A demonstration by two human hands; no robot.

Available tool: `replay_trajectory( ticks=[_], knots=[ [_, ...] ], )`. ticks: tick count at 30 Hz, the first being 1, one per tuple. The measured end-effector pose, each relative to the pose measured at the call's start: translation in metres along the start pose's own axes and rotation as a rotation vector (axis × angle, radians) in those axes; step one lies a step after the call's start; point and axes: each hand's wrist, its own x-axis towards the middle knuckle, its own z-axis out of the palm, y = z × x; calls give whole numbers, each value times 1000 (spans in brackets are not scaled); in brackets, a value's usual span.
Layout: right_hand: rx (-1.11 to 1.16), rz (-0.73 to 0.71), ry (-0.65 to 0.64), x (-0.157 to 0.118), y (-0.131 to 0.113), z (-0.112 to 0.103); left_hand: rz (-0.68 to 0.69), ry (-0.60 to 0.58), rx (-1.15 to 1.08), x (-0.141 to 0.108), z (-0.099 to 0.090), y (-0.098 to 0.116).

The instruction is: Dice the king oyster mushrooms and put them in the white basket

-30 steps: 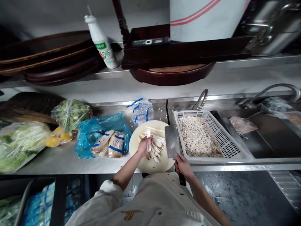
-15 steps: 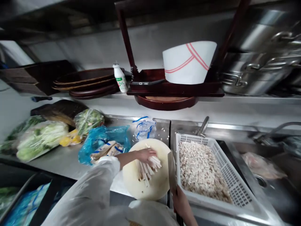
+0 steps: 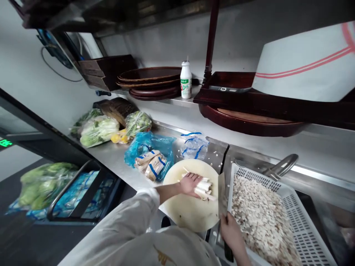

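Under my left hand the sticks are pale cream on a cream round board. Right of my right hand sits a white basket of off-white cubes. Beyond my left hand, a blue bag; my sleeve is white.

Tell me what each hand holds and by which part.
Right hand holds the cleaver by its handle. Left hand presses down on the white strips, palm on top.
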Motion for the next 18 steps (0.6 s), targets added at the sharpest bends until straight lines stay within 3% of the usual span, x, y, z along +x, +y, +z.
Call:
replay_trajectory(
  ticks=[3, 5, 10, 12, 18],
  knots=[
    [-132, 11, -18, -1, -20, 11, -319, 74, -27, -24, 15, 28],
    [-190, -5, -75, -8, -37, 18, -385, 57, -47, -39, 12, 37],
    [-291, -2, -129, -13, -59, 13, -282, -66, -25, -40, 2, 24],
    [-334, 54, -91, -11, -61, 13, -259, -64, -23, -32, 5, 21],
    [-381, 20, -122, -10, -78, 15, -257, -21, -27, -30, 6, 22]
  ],
)
